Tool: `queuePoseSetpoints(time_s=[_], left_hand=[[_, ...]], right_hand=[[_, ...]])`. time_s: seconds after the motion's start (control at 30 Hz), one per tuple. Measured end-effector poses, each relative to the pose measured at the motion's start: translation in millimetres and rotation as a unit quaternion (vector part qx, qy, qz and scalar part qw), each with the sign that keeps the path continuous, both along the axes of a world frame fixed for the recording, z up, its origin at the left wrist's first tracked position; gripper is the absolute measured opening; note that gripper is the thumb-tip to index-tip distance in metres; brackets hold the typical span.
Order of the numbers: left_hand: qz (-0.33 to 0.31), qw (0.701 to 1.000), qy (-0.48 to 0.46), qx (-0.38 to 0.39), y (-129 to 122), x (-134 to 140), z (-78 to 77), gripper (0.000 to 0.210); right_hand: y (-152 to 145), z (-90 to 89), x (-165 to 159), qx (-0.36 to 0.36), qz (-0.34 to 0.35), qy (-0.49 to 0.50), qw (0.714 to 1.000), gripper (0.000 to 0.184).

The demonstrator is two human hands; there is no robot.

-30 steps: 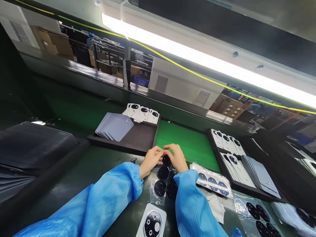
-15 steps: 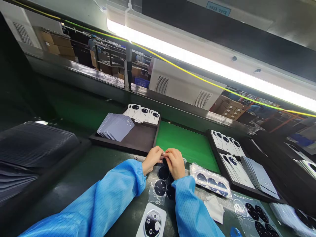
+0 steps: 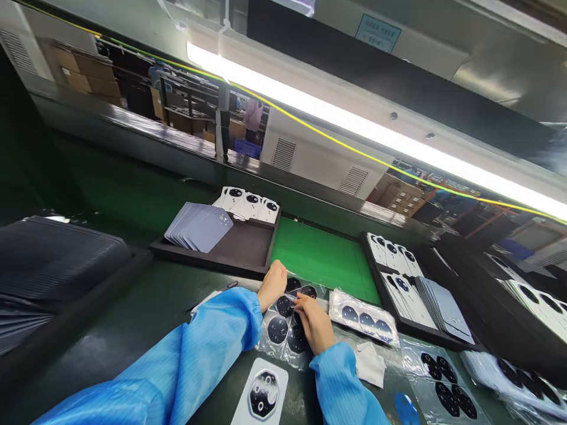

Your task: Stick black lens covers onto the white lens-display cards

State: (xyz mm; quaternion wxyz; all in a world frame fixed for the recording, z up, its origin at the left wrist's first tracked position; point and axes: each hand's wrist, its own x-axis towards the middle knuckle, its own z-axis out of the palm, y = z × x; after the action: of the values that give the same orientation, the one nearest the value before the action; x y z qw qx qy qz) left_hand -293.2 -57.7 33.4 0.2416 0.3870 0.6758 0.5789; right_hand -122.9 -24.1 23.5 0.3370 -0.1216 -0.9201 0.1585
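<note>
A clear plastic sheet [image 3: 283, 348] carrying several black round lens covers [image 3: 278, 330] lies in front of me. My left hand [image 3: 272, 285] is closed at its upper left edge, pinching the plastic. Over the right part of the sheet, my right hand [image 3: 315, 321] has thumb and fingertips drawn together between the black discs; whatever is in that pinch is too small to make out. Nearer to me rests a pale phone back cover [image 3: 242, 407] with a black round camera piece, touched by neither hand.
A black tray [image 3: 248, 245] with fanned grey and white covers stands back left, another tray [image 3: 411, 319] at right. A wrapped pack of discs [image 3: 363, 319], a white cloth [image 3: 370, 364] and more disc sheets [image 3: 436, 378] lie right. Stacked dark panels [image 3: 62, 254] stand left.
My hands were close together at the sheet's top edge; now the right hand is lower and apart from the left, uncovering the upper discs. The view has shifted slightly.
</note>
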Motion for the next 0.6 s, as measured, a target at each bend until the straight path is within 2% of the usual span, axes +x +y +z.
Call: queuePoseSetpoints(time_s=[0.1, 0.23, 0.33, 0.47, 0.6], left_hand=[[-0.027, 0.995, 0.095, 0.028, -8, 5, 9.8, 0.026], [-0.12, 0.969, 0.211, 0.038, -10, 9, 20.2, 0.018], [-0.172, 0.95, 0.262, 0.007, -1, 4, 19.0, 0.016], [-0.199, 0.931, 0.304, -0.021, 10, -5, 12.3, 0.019], [-0.22, 0.915, 0.336, -0.022, 10, -8, 8.7, 0.017]], right_hand=[[5, 1.2, -3, -0.007, 0.004, 0.003, 1.0, 0.025], [10, 6.0, -11, -0.001, 0.02, -0.006, 1.0, 0.02], [10, 7.2, -15, 0.008, 0.021, -0.011, 1.0, 0.019], [7, 7.0, -15, 0.031, 0.012, -0.019, 0.999, 0.02], [-3, 9.3, -11, 0.064, -0.019, -0.034, 0.997, 0.02]])
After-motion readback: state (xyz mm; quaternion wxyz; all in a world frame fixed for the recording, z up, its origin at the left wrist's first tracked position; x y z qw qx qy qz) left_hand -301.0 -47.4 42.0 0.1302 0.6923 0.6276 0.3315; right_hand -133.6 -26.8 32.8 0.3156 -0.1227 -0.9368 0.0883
